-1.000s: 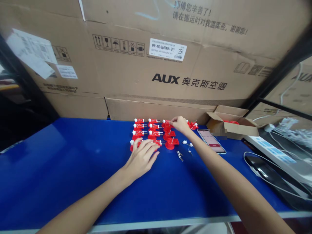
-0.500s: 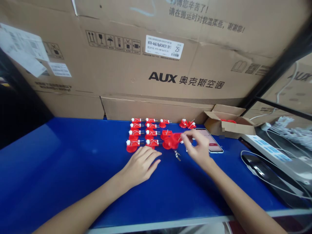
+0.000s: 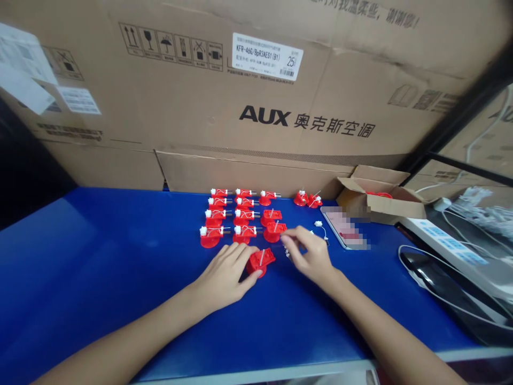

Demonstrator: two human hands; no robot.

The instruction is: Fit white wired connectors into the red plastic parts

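Note:
My left hand [image 3: 226,272] grips a red plastic holder [image 3: 262,259] with a round base and a pale pin on top, thumb in front and fingers behind. To its right, my right hand [image 3: 310,254] has thumb and index finger drawn together just above the blue table; what they hold, if anything, is hidden. Close to those fingertips stands another red holder [image 3: 274,230] with a pin. Small white-ended metal pieces [image 3: 287,251] lie partly behind the right thumb. Left of these, several red holders with white parts and wires [image 3: 245,232] stand in rows.
Two more red units [image 3: 308,198] stand at the back. A small white wired part [image 3: 319,224] lies beside a phone [image 3: 340,227]. An open cardboard box [image 3: 380,206], a power strip [image 3: 449,243] and a black device with a cable [image 3: 441,283] occupy the right side.
A red holder has come down from my right hand into my left hand's grasp. My right hand has moved slightly left and lower, and the view has tilted a little downward.

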